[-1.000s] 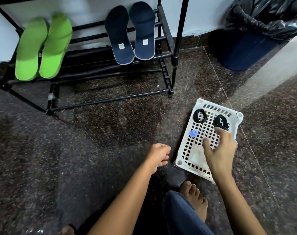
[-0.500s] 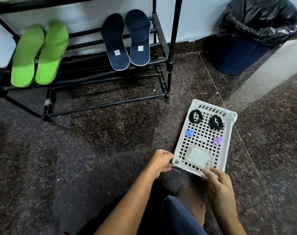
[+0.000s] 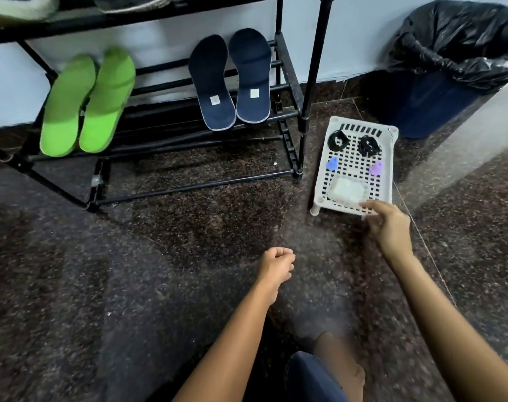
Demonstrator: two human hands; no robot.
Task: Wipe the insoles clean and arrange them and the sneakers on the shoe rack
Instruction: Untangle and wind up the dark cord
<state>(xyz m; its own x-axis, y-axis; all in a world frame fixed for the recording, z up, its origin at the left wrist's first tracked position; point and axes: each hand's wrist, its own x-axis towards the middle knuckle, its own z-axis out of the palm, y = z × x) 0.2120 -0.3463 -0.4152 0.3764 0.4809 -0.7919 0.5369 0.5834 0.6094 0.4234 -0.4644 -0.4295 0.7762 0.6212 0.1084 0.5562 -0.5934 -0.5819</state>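
We see the left hand (image 3: pixel 276 265) curled into a fist over the dark speckled floor (image 3: pixel 131 271), with nothing showing in it. The right hand (image 3: pixel 387 227) reaches to the near edge of a white perforated tray (image 3: pixel 360 122) on the floor. Its fingers are bent and blurred, so we cannot tell whether they grip the rim or only touch it.

On the tray lie two black coils (image 3: pixel 337 141), a blue piece (image 3: pixel 332 163), a purple piece (image 3: pixel 375 169) and a pale packet (image 3: pixel 348 190).

Just left of the tray stands the black shoe rack (image 3: pixel 287 71). The green insoles (image 3: pixel 87 103) lean side by side at the left of a lower shelf, and the navy insoles (image 3: pixel 232 82) at its right. On the shelf above we make out only the blurred soles of the sneakers (image 3: pixel 17 7). A bin (image 3: pixel 438 105) lined with a black bag (image 3: pixel 456 39) stands far right.
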